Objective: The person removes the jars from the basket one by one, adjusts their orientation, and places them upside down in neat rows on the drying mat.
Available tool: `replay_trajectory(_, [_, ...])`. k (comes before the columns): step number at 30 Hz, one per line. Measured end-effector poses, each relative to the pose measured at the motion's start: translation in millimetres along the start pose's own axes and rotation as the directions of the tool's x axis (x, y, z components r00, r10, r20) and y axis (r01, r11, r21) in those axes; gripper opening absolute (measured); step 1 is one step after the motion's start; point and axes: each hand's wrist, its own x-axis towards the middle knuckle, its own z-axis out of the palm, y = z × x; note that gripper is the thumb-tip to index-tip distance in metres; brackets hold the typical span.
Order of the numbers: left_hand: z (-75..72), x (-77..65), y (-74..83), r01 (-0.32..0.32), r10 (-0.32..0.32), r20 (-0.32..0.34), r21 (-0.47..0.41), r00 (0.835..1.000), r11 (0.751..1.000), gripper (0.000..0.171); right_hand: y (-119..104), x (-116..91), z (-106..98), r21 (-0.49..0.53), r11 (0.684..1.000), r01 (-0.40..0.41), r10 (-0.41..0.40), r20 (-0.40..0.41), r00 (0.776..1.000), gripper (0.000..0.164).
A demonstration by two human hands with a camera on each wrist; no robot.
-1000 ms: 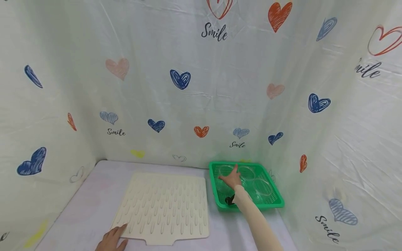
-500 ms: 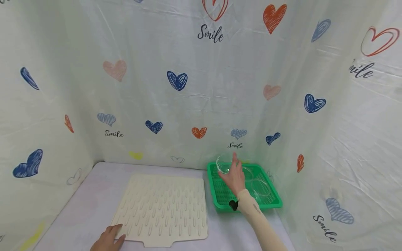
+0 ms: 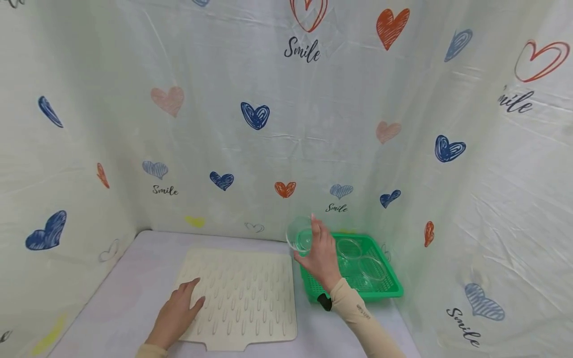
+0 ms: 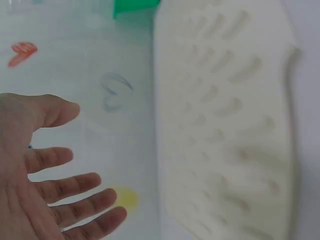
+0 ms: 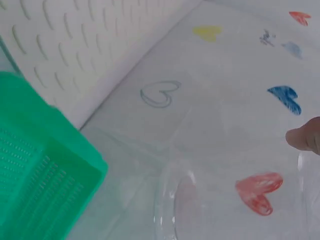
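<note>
Above the left rim of the green basket (image 3: 396, 288), my right hand (image 3: 320, 258) grips a clear glass bowl (image 3: 293, 234) between thumb and fingers. In the right wrist view the bowl (image 5: 172, 210) shows as a transparent curved wall, with one fingertip at its edge. Over the left part of a cream board (image 3: 250, 293) with raised ridges hovers my left hand (image 3: 175, 313), its fingers spread and holding nothing. The left wrist view shows that hand (image 4: 45, 165) apart from the board's ridged surface (image 4: 200, 115).
Two more clear round bowls, one farther back (image 3: 349, 248) and one nearer (image 3: 372, 268), lie in the basket. A white curtain (image 3: 295, 149) with printed hearts encloses the back and sides of the pale tabletop (image 3: 112, 298).
My right hand has lifted the glass bowl out of the basket and carried it left. My left hand has risen from the board's front left corner and moved inward over it.
</note>
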Motion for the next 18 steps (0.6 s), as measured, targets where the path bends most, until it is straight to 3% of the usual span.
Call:
replay_trajectory(4, [-0.6, 15.3, 35.9, -0.098, 0.090, -0.084, -0.086, 0.992, 0.992, 0.065, -12.6, -1.5, -1.8, -0.076, 0.994, 0.079, -0.078, 0.012, 0.997, 0.113])
replay_trajectory(9, [-0.1, 29.4, 79.5, -0.217, 0.192, -0.150, -0.171, 0.970, 0.961, 0.076, -29.8, -4.6, -3.6, -0.141, 0.970, 0.199, -0.191, 0.068, 0.979, 0.112])
replay_trajectory(14, [1.2, 39.9, 108.1, -0.258, 0.231, -0.143, -0.208, 0.962, 0.944, 0.090, -50.8, -7.5, -6.5, -0.197, 0.930, 0.309, -0.280, 0.163, 0.946, 0.113])
replay_trajectory(18, [3.9, 46.8, 118.6, -0.274, 0.256, -0.107, -0.220, 0.961, 0.936, 0.101, -65.3, -12.4, -7.1, -0.237, 0.893, 0.384, -0.337, 0.214, 0.917, 0.119])
